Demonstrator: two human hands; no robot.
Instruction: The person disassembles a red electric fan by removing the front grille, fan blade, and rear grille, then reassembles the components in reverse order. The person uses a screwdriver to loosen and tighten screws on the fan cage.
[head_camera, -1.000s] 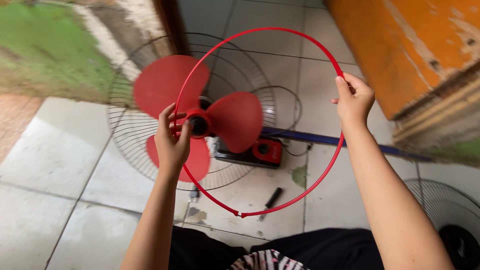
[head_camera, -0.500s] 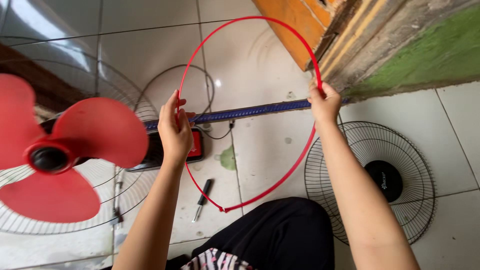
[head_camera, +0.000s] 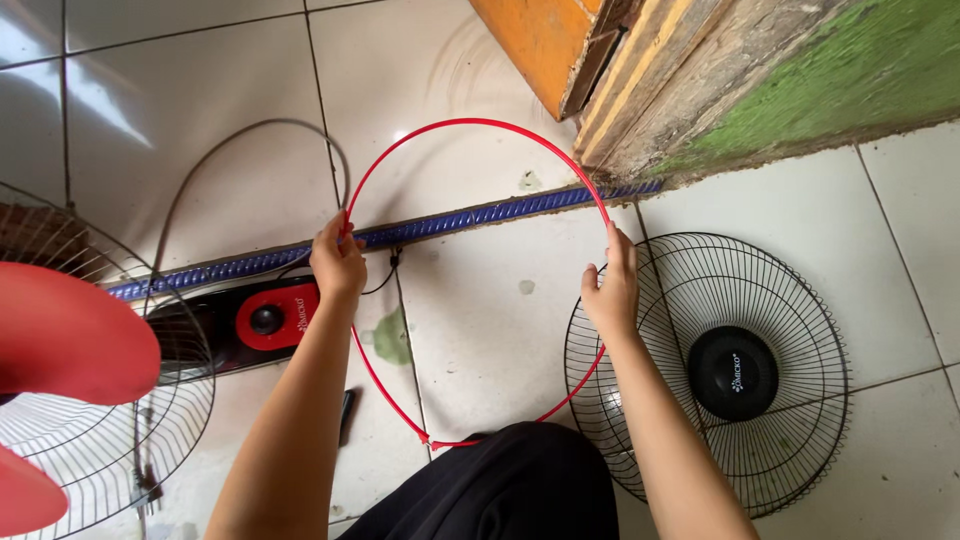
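I hold a thin red ring (head_camera: 470, 123), the rim band of a fan guard, flat above the tiled floor. My left hand (head_camera: 337, 262) grips its left side and my right hand (head_camera: 612, 292) grips its right side. The ring's clasp (head_camera: 428, 441) points toward my lap. A black round wire fan guard (head_camera: 790, 300) lies on the tiles just right of my right hand. At the left edge are the fan's red blades (head_camera: 65, 350) inside the rear wire guard (head_camera: 150, 440), with the red and black fan base (head_camera: 265, 318) under my left hand.
A grey power cord (head_camera: 240, 135) loops over the tiles at upper left. A blue patterned tile strip (head_camera: 480, 215) runs across the floor. An orange door (head_camera: 530, 40) and a wooden frame (head_camera: 660, 90) stand at the top. A dark tool (head_camera: 346, 412) lies near my left forearm.
My view has swung right and down. The ring came down lower toward the floor and toward the black guard. The fan blades slid to the left edge. Both hands kept their grip.
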